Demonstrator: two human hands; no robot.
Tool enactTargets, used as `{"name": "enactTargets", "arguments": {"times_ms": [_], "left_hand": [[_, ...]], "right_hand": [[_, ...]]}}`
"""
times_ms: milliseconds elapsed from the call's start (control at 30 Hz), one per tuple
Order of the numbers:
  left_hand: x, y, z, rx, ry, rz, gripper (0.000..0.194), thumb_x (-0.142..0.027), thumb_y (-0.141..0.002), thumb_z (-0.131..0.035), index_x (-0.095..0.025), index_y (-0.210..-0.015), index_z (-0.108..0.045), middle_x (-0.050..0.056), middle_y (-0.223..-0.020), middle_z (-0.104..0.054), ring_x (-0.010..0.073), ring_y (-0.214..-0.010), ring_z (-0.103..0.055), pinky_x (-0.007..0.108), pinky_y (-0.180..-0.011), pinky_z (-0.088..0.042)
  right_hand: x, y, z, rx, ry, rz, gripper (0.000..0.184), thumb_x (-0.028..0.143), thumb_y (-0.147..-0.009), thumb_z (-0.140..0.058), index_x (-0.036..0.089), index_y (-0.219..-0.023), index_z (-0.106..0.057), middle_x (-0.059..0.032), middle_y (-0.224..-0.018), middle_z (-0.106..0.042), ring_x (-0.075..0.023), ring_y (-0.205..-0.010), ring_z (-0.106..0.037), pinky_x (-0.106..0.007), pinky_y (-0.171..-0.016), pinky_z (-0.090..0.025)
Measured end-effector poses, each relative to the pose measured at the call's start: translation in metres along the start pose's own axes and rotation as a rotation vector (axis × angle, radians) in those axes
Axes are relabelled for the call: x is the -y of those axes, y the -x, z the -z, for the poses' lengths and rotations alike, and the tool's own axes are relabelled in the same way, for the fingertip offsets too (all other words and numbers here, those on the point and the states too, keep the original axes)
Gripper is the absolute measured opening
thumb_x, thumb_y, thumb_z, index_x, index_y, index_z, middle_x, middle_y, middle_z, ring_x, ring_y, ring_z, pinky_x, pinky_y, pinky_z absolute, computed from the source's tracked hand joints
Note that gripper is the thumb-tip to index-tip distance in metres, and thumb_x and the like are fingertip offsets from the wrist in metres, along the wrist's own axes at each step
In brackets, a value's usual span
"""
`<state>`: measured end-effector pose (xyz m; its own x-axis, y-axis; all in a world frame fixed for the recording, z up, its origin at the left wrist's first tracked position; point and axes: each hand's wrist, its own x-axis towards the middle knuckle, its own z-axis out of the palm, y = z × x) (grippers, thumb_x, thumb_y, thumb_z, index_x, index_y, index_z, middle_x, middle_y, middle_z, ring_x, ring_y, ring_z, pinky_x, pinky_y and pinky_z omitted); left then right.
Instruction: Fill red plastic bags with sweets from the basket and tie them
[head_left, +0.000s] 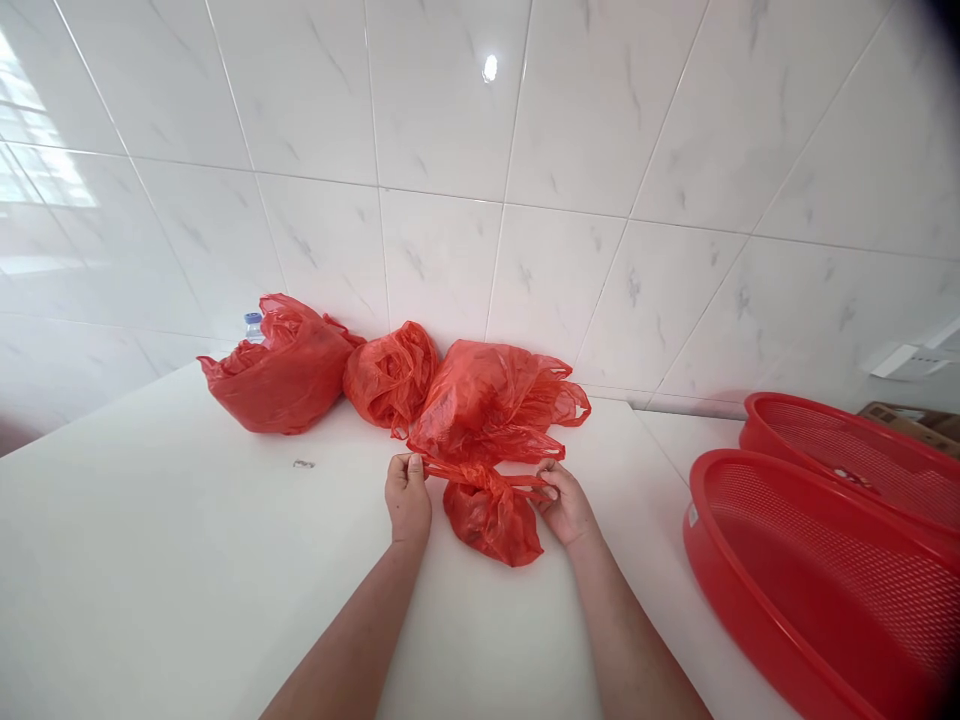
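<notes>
A small red plastic bag point(491, 520) rests on the white tabletop point(187, 580), its neck gathered and twisted into what looks like a knot. My left hand point(409, 497) pinches one of its handles, and my right hand point(564, 503) grips the other. Both handles are stretched out sideways between my hands. What the bag contains is hidden. Just behind it lies a larger red plastic bag point(487, 395) with loose handles pointing right.
Two more red bags, a rounded one point(394, 375) and a bulky one point(289, 375), stand along the tiled wall point(442, 240). A bottle point(253, 327) shows behind the bulky one. Red mesh baskets point(750, 590) fill the right side. A small scrap point(303, 464) lies on the table.
</notes>
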<state>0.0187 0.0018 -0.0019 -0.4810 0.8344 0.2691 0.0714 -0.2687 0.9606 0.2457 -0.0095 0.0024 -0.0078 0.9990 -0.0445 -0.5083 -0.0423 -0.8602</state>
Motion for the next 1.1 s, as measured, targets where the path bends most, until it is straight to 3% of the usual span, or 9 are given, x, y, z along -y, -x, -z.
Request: {"name": "enactTargets", "arguments": {"times_ms": [233,300,400,500,600,767,900,1000,1100], "left_hand": [[0.001,0.004,-0.004,0.053,0.035,0.020,0.026,-0.042,-0.082,-0.051,-0.020,-0.096,-0.052,0.000,-0.087,-0.056,0.0145,-0.079,-0.055,0.030,-0.075,-0.046],[-0.003,0.014,-0.007,0.179,0.061,-0.030,0.040,-0.039,-0.076,-0.060,-0.020,-0.109,-0.050,0.004,-0.102,-0.057,0.0183,-0.094,-0.056,0.033,-0.083,-0.046],[-0.010,0.034,-0.009,0.537,0.045,-0.126,0.064,-0.027,-0.060,-0.074,-0.019,-0.118,-0.049,0.009,-0.116,-0.055,0.0241,-0.109,-0.052,0.037,-0.093,-0.042],[-0.013,0.048,-0.005,0.650,-0.043,-0.088,0.040,-0.017,-0.062,-0.070,-0.022,-0.100,-0.060,0.006,-0.107,-0.059,0.0212,-0.101,-0.055,0.036,-0.092,-0.043],[-0.010,0.045,0.008,0.543,-0.025,0.053,0.013,-0.021,-0.073,-0.062,-0.020,-0.086,-0.059,0.005,-0.090,-0.063,0.0185,-0.085,-0.059,0.033,-0.079,-0.048],[-0.005,0.002,0.054,0.272,-0.040,0.086,0.019,-0.035,-0.078,-0.057,-0.021,-0.090,-0.053,0.004,-0.092,-0.061,0.0197,-0.090,-0.058,0.035,-0.085,-0.046],[-0.006,-0.040,0.100,-0.182,-0.250,0.041,0.030,-0.043,-0.072,-0.061,-0.021,-0.091,-0.055,0.004,-0.091,-0.061,0.0238,-0.090,-0.058,0.041,-0.085,-0.045],[-0.002,-0.064,0.132,-0.532,-0.304,0.050,0.037,-0.043,-0.068,-0.063,-0.019,-0.095,-0.053,0.006,-0.094,-0.060,0.0263,-0.089,-0.058,0.046,-0.083,-0.047],[0.006,-0.078,0.155,-0.688,-0.305,0.010,0.045,-0.037,-0.065,-0.065,-0.018,-0.103,-0.050,0.008,-0.103,-0.058,0.0289,-0.093,-0.057,0.050,-0.082,-0.047]], "right_hand": [[-0.007,0.000,-0.014,0.018,0.389,0.048,0.014,0.032,-0.070,-0.063,0.019,-0.068,-0.058,0.0074,-0.048,-0.040,-0.0076,-0.047,-0.031,-0.022,-0.050,-0.026],[-0.009,0.002,-0.018,0.029,0.482,0.073,0.017,0.035,-0.071,-0.062,0.019,-0.066,-0.059,0.0064,-0.049,-0.043,-0.0089,-0.049,-0.036,-0.023,-0.052,-0.029],[-0.011,0.005,-0.021,0.051,0.581,0.109,0.020,0.038,-0.072,-0.062,0.019,-0.065,-0.060,0.0030,-0.059,-0.052,-0.0118,-0.057,-0.044,-0.025,-0.057,-0.035],[-0.010,0.006,-0.020,0.067,0.647,0.125,0.023,0.040,-0.074,-0.060,0.018,-0.065,-0.060,0.0007,-0.065,-0.056,-0.0140,-0.063,-0.048,-0.027,-0.061,-0.038],[-0.010,0.004,-0.018,0.064,0.695,0.122,0.024,0.042,-0.076,-0.057,0.019,-0.069,-0.060,0.0001,-0.067,-0.056,-0.0145,-0.064,-0.050,-0.027,-0.062,-0.040],[-0.016,0.002,-0.019,-0.040,0.768,0.113,0.031,0.048,-0.077,-0.051,0.018,-0.074,-0.060,-0.0017,-0.071,-0.057,-0.0146,-0.060,-0.051,-0.029,-0.061,-0.044],[-0.018,0.002,-0.017,-0.197,0.863,0.170,0.027,0.045,-0.077,-0.051,0.020,-0.073,-0.060,-0.0015,-0.069,-0.058,-0.0172,-0.064,-0.053,-0.030,-0.062,-0.043],[-0.015,-0.001,-0.006,-0.374,0.932,0.230,0.021,0.040,-0.074,-0.052,0.022,-0.073,-0.062,-0.0041,-0.082,-0.062,-0.0221,-0.078,-0.055,-0.033,-0.068,-0.041],[-0.011,-0.009,0.009,-0.558,0.943,0.288,0.026,0.036,-0.071,-0.051,0.021,-0.088,-0.064,-0.0096,-0.109,-0.058,-0.0277,-0.099,-0.053,-0.035,-0.077,-0.041]]}}
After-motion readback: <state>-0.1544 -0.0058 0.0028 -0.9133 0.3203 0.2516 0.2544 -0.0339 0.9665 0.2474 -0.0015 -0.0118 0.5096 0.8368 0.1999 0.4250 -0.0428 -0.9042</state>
